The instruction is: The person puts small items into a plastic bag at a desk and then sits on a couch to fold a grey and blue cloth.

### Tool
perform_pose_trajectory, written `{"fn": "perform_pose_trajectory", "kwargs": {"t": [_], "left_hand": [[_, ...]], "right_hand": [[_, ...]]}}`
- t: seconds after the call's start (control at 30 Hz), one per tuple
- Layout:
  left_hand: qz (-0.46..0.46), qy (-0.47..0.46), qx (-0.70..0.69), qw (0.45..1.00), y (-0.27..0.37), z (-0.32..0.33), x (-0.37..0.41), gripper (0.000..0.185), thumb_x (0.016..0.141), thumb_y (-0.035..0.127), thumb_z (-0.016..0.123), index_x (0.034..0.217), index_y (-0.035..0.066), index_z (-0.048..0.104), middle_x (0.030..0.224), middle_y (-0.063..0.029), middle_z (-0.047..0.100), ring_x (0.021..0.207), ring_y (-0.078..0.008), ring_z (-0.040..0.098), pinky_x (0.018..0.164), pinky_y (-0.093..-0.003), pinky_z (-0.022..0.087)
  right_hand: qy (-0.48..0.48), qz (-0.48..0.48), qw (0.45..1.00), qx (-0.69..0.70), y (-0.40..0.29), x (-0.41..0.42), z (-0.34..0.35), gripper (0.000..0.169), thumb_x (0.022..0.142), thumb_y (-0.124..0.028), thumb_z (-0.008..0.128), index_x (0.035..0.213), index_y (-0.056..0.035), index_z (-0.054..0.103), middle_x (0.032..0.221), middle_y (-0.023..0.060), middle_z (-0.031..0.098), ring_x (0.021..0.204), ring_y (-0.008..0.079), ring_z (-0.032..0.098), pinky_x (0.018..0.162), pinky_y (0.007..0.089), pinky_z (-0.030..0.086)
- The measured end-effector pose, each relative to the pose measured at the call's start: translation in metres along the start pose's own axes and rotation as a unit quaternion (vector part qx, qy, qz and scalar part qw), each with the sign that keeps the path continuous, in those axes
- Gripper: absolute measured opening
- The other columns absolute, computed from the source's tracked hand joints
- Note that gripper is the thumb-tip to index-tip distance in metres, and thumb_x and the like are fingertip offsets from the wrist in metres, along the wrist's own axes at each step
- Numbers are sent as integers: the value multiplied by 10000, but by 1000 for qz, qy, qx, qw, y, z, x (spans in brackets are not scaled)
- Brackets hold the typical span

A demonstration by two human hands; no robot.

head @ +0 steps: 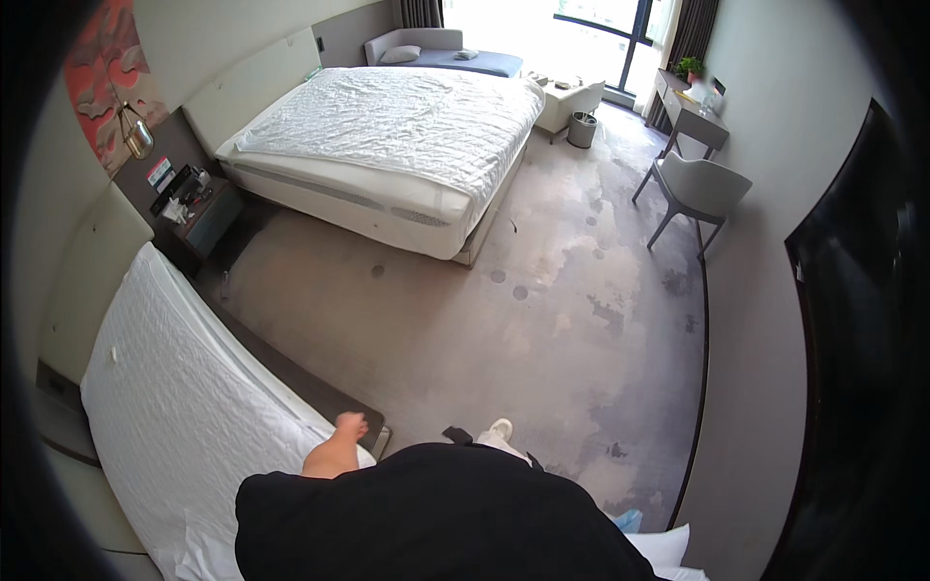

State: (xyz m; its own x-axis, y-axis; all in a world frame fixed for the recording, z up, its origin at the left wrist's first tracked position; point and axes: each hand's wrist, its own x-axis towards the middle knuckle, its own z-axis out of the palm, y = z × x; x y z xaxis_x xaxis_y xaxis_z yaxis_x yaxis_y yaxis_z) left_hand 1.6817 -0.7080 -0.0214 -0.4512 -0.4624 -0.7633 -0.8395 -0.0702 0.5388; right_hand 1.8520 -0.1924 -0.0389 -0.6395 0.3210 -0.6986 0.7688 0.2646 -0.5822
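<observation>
My left hand (pixel 352 425) is near the foot corner of the near bed, above the dark bed base (pixel 320 392). Its fingers look curled, and no object shows in it. My right hand is out of view. At the lower right, white cloth (pixel 665 545) and a light blue piece (pixel 628 520) stick out beside my black shirt; what holds them is hidden. A white quilted pad (pixel 196 407) covers the near mattress, with a small white item (pixel 113 355) on it. Farther off, a rumpled quilted pad (pixel 392 116) lies on the larger bed's mattress.
Between the beds stands a nightstand (pixel 211 218) with tissues and small items. A grey chair (pixel 701 185) and desk (pixel 697 120) line the right wall. A bin (pixel 582 131) stands by a white table (pixel 556 109). A small dark scrap (pixel 514 226) lies on the carpet.
</observation>
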Motion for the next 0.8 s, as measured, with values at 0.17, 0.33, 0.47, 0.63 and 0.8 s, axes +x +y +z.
{"fn": "perform_pose_trajectory", "kwargs": {"t": [0.17, 0.33, 0.47, 0.63, 0.8], "left_hand": [[-89, 95, -81, 988, 48, 7, -8, 111, 755, 111, 460, 822, 36, 509, 648, -83, 555, 462, -168, 523, 385, -279, 409], [-44, -36, -85, 995, 114, 131, -12, 129, 780, 153, 475, 866, 71, 522, 701, -68, 567, 515, -144, 550, 407, -242, 414], [-8, -162, 46, 986, 173, 214, 2, 147, 780, 192, 495, 865, 76, 525, 745, -58, 576, 559, -133, 553, 449, -239, 421], [-39, -85, 9, 996, 268, 290, 58, 129, 781, 166, 469, 839, 65, 524, 718, -66, 572, 522, -135, 547, 395, -247, 404], [-64, -55, -16, 996, 375, 361, 111, 115, 767, 145, 465, 820, 62, 524, 661, -66, 565, 468, -135, 532, 341, -249, 376]], "right_hand": [[63, 31, 981, 181, -79, 114, -84, 111, 715, -118, 491, 680, -23, 537, 575, 81, 550, 456, 160, 526, 411, 274, 429], [48, 9, 975, 218, -194, 219, -132, 142, 749, -175, 483, 744, -50, 549, 612, 63, 567, 465, 130, 529, 398, 243, 404], [-67, -53, 982, 166, -315, 263, -118, 201, 790, -223, 477, 850, -57, 573, 700, 58, 585, 561, 114, 547, 482, 213, 419], [-148, -145, 977, 45, -352, 329, -115, 243, 792, -232, 471, 855, -22, 575, 672, 54, 576, 551, 115, 533, 504, 233, 423], [-126, -74, 967, -211, -368, 348, -203, 242, 764, -219, 478, 808, -2, 576, 625, 56, 565, 524, 135, 526, 498, 261, 425]]}}
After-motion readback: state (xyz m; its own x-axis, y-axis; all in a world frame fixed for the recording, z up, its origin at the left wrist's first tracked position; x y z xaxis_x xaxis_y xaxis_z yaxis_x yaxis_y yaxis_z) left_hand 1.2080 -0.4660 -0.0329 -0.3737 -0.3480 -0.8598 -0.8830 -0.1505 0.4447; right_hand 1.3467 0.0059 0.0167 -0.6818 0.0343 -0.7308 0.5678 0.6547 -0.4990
